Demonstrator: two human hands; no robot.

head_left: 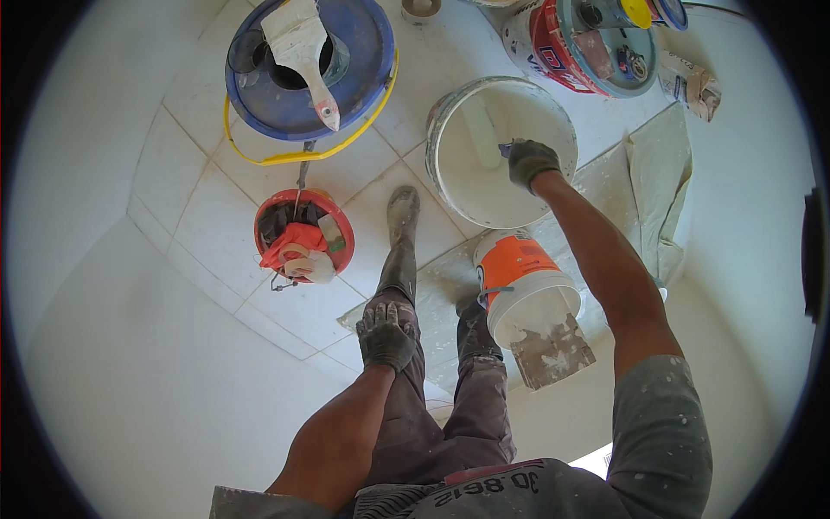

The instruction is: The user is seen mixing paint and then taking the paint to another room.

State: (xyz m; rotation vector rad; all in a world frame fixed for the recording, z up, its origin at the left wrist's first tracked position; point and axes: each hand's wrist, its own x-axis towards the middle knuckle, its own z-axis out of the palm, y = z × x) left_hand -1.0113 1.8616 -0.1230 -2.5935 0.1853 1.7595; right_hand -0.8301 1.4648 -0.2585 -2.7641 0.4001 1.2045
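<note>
My right hand (532,163), in a dark glove, reaches into a wide white bucket (441,177) of pale paint. It is closed around the dark handle of a paint roller, mostly hidden by the fingers. The roller's long pale sleeve (481,130) lies inside the bucket against the paint (484,186). Down on my left thigh, just above the knee, rests my left hand (386,339), gloved too, its fingers stretched out flat and holding nothing.
A blue-lidded bucket (246,108) with a wide brush (298,43) on top stands far left. Nearer are a red bucket (350,233) of tools and cloths and a tilted orange-and-white bucket (519,259). Another lidded bucket (558,52) stands far right. A drop sheet (605,186) covers some tiles.
</note>
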